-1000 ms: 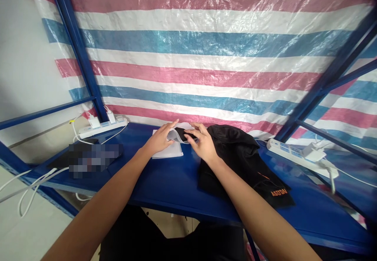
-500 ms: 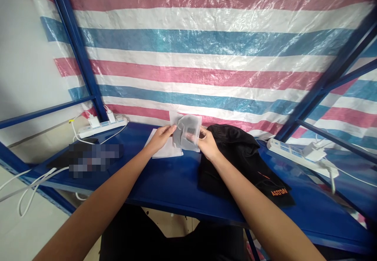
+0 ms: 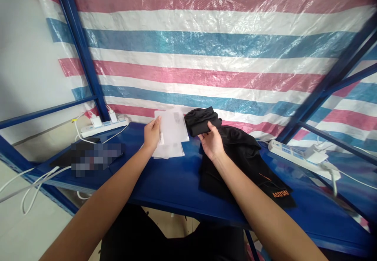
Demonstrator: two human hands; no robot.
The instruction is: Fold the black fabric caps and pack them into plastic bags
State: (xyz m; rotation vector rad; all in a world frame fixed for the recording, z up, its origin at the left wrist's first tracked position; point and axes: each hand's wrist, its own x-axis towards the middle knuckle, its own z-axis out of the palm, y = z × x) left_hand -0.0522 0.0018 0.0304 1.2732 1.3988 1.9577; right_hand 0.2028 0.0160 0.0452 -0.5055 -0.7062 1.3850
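Observation:
My left hand [image 3: 152,133] pinches the left edge of a frosted plastic bag [image 3: 174,126], which looks flat and has a small printed patch near its top. Beneath it, another pale bag [image 3: 169,151] lies on the blue table. Just right of the raised bag, my right hand [image 3: 212,140] grips a folded black cloth [image 3: 202,120], thumb on its front. The bundle is apart from my left hand. Under my right wrist, a larger black garment [image 3: 247,155] with orange lettering is spread on the table.
White power strips with plugs lie at the left [image 3: 104,126] and right [image 3: 303,158] of the blue table [image 3: 171,182]. A dark flat object [image 3: 63,155] and a blurred item are at the left, near loose white cables. Blue posts and a striped sheet [image 3: 191,72] stand behind.
The black cloth, seen inside the frosted bag before, is now outside it in my right hand. My left hand has moved left with the bag, and the hands are further apart.

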